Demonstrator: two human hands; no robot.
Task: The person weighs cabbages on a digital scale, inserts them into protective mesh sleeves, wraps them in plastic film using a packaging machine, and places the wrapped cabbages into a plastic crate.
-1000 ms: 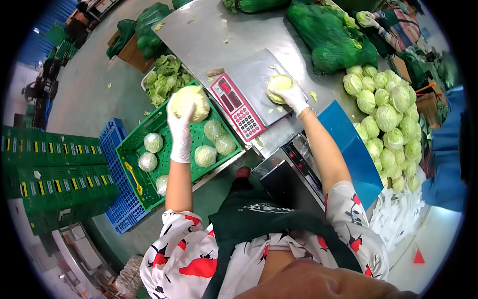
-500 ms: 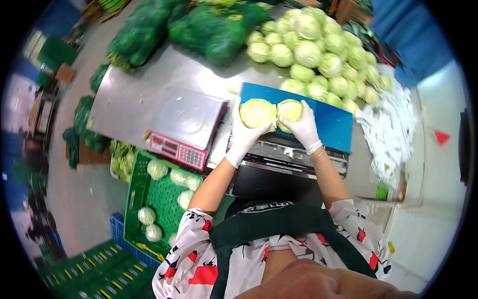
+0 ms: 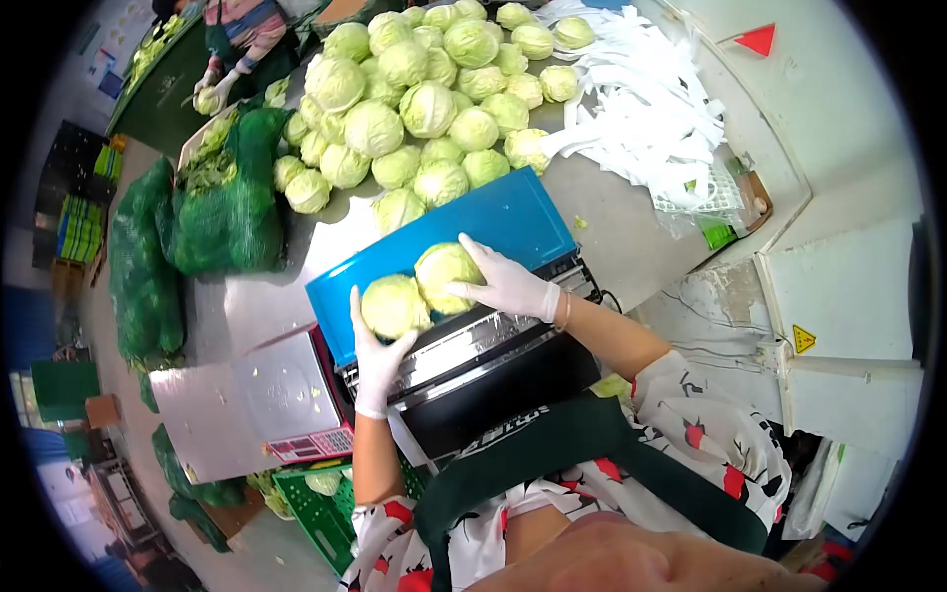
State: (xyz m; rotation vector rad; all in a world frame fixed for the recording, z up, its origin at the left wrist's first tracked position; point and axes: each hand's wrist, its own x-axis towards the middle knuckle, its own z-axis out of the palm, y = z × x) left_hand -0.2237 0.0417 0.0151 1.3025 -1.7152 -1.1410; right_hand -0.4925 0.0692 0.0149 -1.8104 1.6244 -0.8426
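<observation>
Two pale green cabbages sit side by side, touching, over the near edge of the blue tray (image 3: 513,219). My left hand (image 3: 380,360), in a white glove, grips the left cabbage (image 3: 395,306) from its left and near side. Around the right side of the other cabbage (image 3: 446,276) curls my gloved right hand (image 3: 508,284), thumb and fingers on it. Just below both lies the metal and black wrapping machine (image 3: 493,380).
A large cabbage pile (image 3: 414,109) lies beyond the tray, with white strips (image 3: 641,109) to its right. Green net bags (image 3: 232,212) and a scale (image 3: 286,390) are at left, a green crate (image 3: 321,508) below. A co-worker (image 3: 242,35) handles a cabbage at upper left.
The view has swung to the right. Both hands have moved from the scale and crate area to the blue tray, bringing the two cabbages together, and still hold them.
</observation>
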